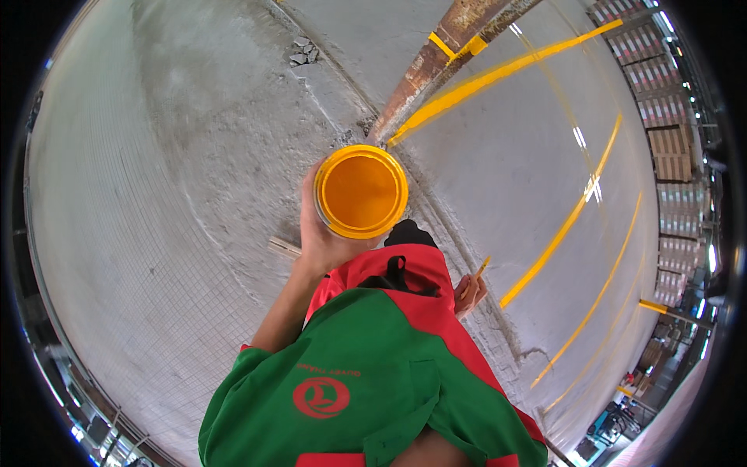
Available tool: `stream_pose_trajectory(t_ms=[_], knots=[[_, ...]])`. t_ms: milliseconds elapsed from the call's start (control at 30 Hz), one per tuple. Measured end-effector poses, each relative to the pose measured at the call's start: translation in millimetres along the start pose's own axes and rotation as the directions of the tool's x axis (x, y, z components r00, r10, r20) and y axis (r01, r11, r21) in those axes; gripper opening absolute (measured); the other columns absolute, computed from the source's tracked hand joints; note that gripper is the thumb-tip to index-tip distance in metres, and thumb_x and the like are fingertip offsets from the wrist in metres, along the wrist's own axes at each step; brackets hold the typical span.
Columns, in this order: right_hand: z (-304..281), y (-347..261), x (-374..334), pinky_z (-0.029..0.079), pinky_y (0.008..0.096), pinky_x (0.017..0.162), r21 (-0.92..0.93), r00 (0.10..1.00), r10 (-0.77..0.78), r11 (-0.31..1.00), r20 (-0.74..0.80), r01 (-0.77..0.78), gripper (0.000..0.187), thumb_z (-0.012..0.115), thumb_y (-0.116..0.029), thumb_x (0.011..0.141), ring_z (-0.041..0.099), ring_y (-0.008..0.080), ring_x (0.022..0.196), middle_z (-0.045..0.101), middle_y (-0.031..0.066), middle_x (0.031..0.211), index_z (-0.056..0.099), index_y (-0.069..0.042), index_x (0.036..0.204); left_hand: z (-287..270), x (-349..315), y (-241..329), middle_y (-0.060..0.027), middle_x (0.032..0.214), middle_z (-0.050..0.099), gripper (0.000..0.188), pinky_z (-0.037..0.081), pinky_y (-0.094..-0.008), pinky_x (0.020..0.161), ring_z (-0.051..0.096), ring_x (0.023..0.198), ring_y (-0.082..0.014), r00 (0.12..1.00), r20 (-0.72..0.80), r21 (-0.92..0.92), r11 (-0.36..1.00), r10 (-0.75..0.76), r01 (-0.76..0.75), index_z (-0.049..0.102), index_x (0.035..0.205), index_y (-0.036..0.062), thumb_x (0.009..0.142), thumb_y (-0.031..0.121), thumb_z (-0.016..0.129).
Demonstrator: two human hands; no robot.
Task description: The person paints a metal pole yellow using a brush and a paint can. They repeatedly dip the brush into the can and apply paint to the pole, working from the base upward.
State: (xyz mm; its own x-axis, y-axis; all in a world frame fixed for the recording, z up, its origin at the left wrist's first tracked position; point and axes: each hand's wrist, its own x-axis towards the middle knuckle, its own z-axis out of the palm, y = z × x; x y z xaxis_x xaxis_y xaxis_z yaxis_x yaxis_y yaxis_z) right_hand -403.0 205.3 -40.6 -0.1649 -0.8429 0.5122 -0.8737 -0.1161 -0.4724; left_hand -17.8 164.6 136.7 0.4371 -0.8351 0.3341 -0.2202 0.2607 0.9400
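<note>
Left hand (333, 247) grips a can (320, 193), right hand (468, 296) pinches probably a brush (484, 267). Careless can tilt could slop paint (359, 194).

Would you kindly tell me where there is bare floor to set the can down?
The floor bordered by the groove and the two nearest yellow lines looks bare. Rougher floor left of the rubble also has room for the can. It is crowded at the foot of the pillar, where groove and line come close together.
</note>
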Motion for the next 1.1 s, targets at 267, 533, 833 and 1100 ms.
stream_pose_trajectory(t_ms=[267,533,833,1100], knots=[[29,8,23,0.052,0.0456,0.084,-0.07,0.998,0.054,0.996,-0.007,-0.055,0.015,0.07,-0.01,0.097,0.06,0.0336,0.102,0.063,0.0172,0.108,0.07,-0.002,0.11,1,0,-8,-0.0173,0.146,0.051,0.127,0.04,-0.0446,0.117,0.052,0.138,-0.0296,0.999,0.039,-0.023,0.999,-0.021,0.022,0.018,0.155,0.0008,0.059,0.015,0.1],[68,-3,42,0.06,0.0332,0.067,0.23,0.899,0.434,0.87,0.066,-0.437,0.017,0.064,-0.016,0.102,0.069,0.021,0.084,0.062,0.0137,0.105,0.069,-0.001,0.11,-1,1,0,-0.017,0.14,0.052,0.114,0.044,-0.0414,0.112,0.055,0.132,-0.0277,0.997,0.055,-0.046,0.997,-0.051,0.054,0.029,0.149,-0.0014,0.061,0.018,0.099],[71,-81,125,0.059,0.0314,0.069,0.606,0.877,0.463,0.662,0.132,-0.441,0.025,0.059,-0.021,0.106,0.072,0.0195,0.089,0.064,0.0152,0.114,0.064,0.001,0.115,0,-2,1,-0.0177,0.145,0.052,0.126,0.041,-0.044,0.116,0.053,0.137,-0.0292,0.993,0.097,-0.016,0.998,-0.064,0.065,0.018,0.155,0.0014,0.06,0.015,0.099],[-24,-189,220,0.057,0.0352,0.076,0.962,0.97,0.086,0.135,0.228,-0.238,0.019,0.062,-0.014,0.103,0.07,0.0255,0.091,0.063,0.0214,0.123,0.06,0.001,0.114,12,0,12,-0.0178,0.146,0.05,0.126,0.042,-0.0452,0.115,0.052,0.137,-0.0302,0.99,0.118,-0.011,0.997,-0.077,0.079,0.018,0.155,0.0016,0.06,0.017,0.099]])
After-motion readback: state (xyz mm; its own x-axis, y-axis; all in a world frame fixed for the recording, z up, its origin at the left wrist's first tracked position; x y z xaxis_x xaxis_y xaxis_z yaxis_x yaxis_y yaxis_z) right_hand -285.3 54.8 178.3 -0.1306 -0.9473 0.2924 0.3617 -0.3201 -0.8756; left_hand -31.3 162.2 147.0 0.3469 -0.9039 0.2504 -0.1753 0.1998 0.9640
